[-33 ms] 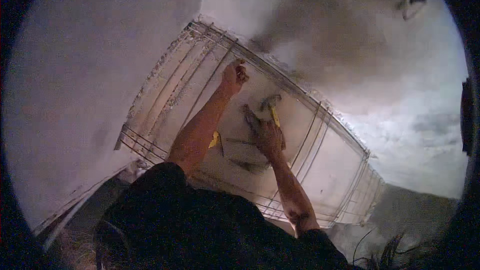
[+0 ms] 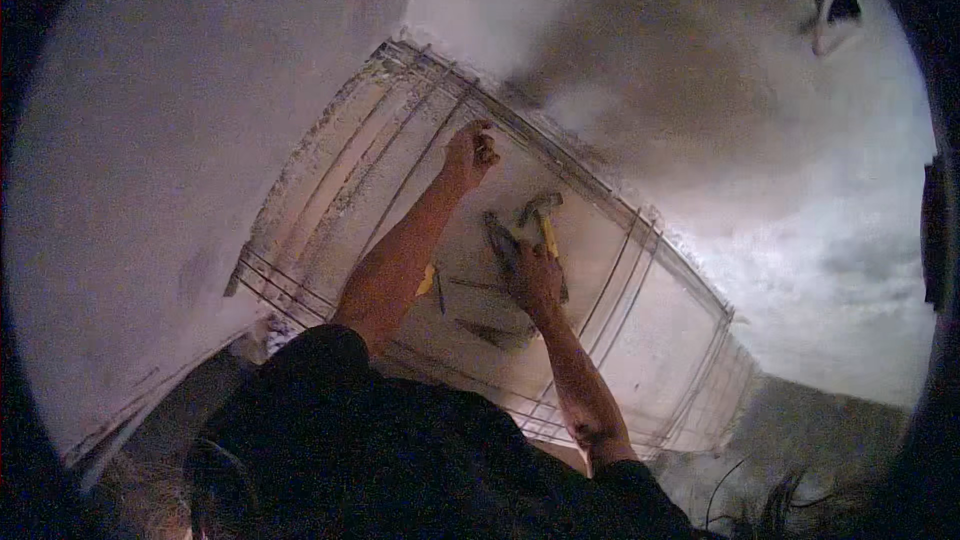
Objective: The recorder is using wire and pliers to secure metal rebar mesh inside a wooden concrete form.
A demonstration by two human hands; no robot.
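My right hand [image 2: 537, 285] is wrapped round the yellow handle of a hammer [image 2: 549, 228], its dark claw head pointing away from me above the pale panel. Further up and to the left, my left hand [image 2: 472, 152] is closed close to the panel's far edge. Its fingers are pinched together, and whatever they hold is too small or hidden to name. A pale panel [image 2: 660, 340] marked with dark lines lies beneath both hands. Beside my left forearm a yellow object [image 2: 427, 281] shows partly; the arm covers the rest.
Dark straight bars or lines run along the panel's far edge and across both ends. A rough, crumbly border [image 2: 318, 145] edges its left side. Grey surface [image 2: 180, 110] spreads on the left, and a stained pale surface [image 2: 690, 80] lies beyond. A small dark object [image 2: 835, 8] is at upper right.
The view has shifted slightly. The hammer head sits a touch lower and further left; my left hand has hardly moved.
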